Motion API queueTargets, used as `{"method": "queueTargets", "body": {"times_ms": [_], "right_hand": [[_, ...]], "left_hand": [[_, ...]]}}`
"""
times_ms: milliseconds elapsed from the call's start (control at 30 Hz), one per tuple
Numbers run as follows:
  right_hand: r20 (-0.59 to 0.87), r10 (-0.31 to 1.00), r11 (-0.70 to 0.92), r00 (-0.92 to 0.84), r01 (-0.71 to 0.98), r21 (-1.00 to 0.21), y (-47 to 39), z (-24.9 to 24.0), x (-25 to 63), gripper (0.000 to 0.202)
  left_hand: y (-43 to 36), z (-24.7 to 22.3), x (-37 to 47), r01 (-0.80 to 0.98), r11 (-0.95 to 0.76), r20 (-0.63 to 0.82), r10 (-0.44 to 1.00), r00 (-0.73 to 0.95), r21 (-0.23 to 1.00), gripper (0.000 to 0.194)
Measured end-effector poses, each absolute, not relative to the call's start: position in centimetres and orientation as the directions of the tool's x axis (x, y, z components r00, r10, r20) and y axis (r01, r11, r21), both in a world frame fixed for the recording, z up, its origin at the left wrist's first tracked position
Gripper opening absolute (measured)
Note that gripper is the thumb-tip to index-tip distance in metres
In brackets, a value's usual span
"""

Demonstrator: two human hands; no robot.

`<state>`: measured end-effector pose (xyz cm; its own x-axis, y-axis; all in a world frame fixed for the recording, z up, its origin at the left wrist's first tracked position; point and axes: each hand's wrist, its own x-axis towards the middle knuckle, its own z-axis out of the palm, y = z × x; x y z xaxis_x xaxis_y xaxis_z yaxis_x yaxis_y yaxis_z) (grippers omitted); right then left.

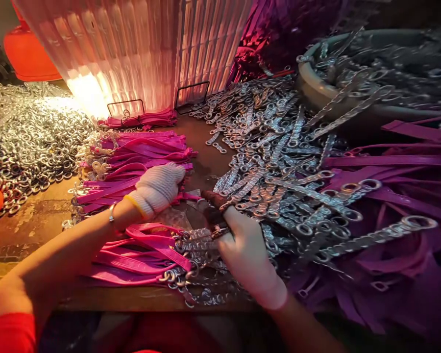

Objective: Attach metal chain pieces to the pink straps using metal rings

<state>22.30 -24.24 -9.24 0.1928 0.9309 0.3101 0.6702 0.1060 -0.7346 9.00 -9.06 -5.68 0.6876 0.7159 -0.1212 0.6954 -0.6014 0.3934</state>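
My left hand (161,186), in a white knitted glove with a yellow cuff, is closed at the right ends of the pink straps (143,147); what its fingers hold is hidden. My right hand (244,245), in a pale glove with dark fingertips, is closed just right of it, at the edge of the metal chain pieces (257,181); its grip is too dark to make out. Below and between the hands lie more pink straps (139,255) joined to metal rings and chain pieces (202,245).
A heap of metal rings (40,137) covers the left side. Ribbed translucent panels (143,49) stand at the back. A large basin (316,86) of chain pieces is at the back right, with purple straps (397,162) below it. Orange objects (31,54) sit at far left.
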Motion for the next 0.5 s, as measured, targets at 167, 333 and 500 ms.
{"method": "queueTargets", "body": {"times_ms": [167, 333, 500], "right_hand": [[0.325, 0.944, 0.24, -0.056, 0.79, -0.563, -24.7, -8.6, 20.7, 0.046], [0.319, 0.931, 0.279, -0.18, 0.913, -0.298, -25.3, -7.6, 18.1, 0.028], [0.375, 0.875, 0.348, -0.307, 0.936, -0.046, -26.0, -7.4, 16.7, 0.02]], "left_hand": [[-14.5, -4.1, 3.3, 0.463, 0.03, -0.366, 0.659, 0.657, 0.886, 0.024], [-19.0, -3.8, 1.0, 0.349, 0.287, -0.443, 0.705, 0.554, 0.892, 0.041], [-20.2, -4.9, -0.4, 0.398, 0.014, -0.269, 0.759, 0.593, 0.917, 0.038]]}}
